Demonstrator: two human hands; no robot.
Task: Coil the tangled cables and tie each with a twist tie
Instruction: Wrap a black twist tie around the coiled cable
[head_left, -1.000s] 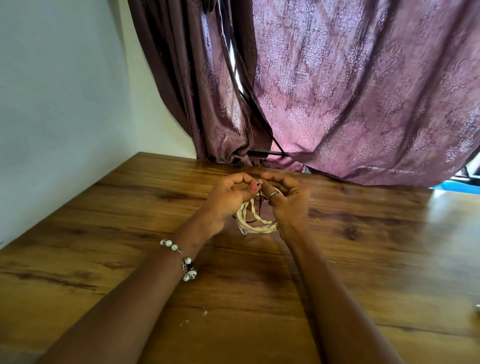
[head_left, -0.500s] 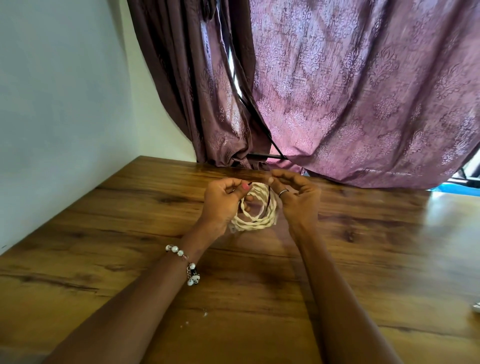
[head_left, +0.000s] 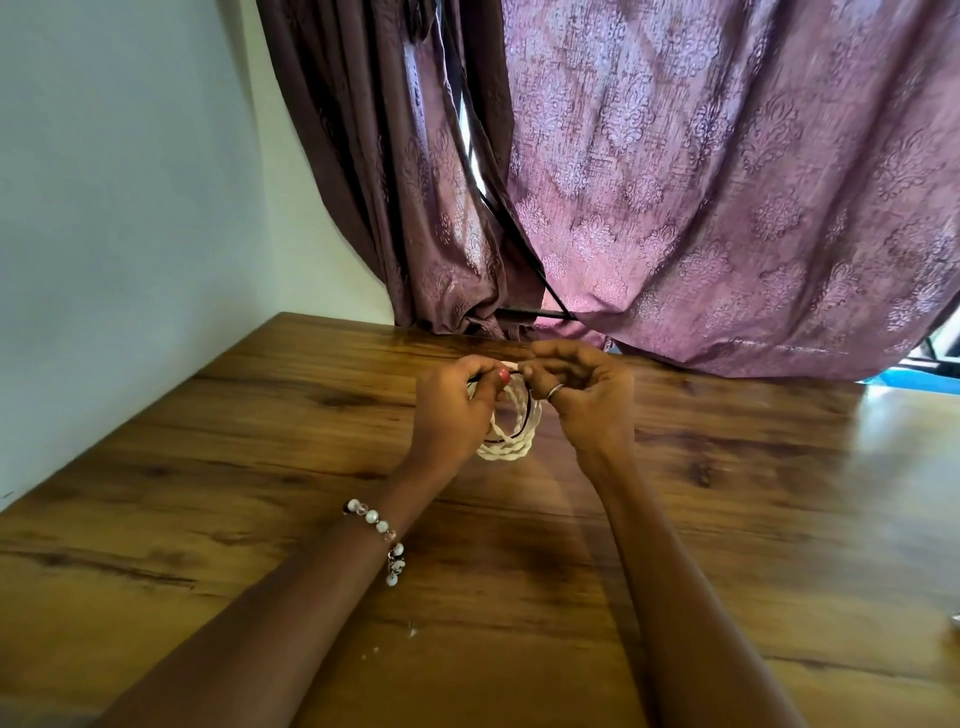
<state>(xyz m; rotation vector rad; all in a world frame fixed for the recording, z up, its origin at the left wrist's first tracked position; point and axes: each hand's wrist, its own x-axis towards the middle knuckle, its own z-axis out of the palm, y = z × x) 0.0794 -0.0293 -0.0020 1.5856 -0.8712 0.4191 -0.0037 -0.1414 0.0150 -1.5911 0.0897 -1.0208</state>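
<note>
A cream braided cable (head_left: 511, 441) hangs as a small coil between my two hands, above the wooden table (head_left: 260, 467). A thin dark twist tie (head_left: 527, 410) runs across the top of the coil and down along its right side. My left hand (head_left: 452, 410) pinches the tie's left end and the coil's top between thumb and fingers. My right hand (head_left: 587, 400), with a ring on one finger, pinches the tie's right end close beside it. The top of the coil is hidden behind my fingers.
A purple patterned curtain (head_left: 701, 208) hangs over the table's far edge, with a dark rod (head_left: 535, 313) at its foot. A pale wall (head_left: 119, 208) borders the table on the left. Small white crumbs (head_left: 410, 633) lie near the front.
Both hands have lifted slightly and come closer together at the top of the coil. The coil now hangs lower below the fingers, with the dark tie drawn across its top.
</note>
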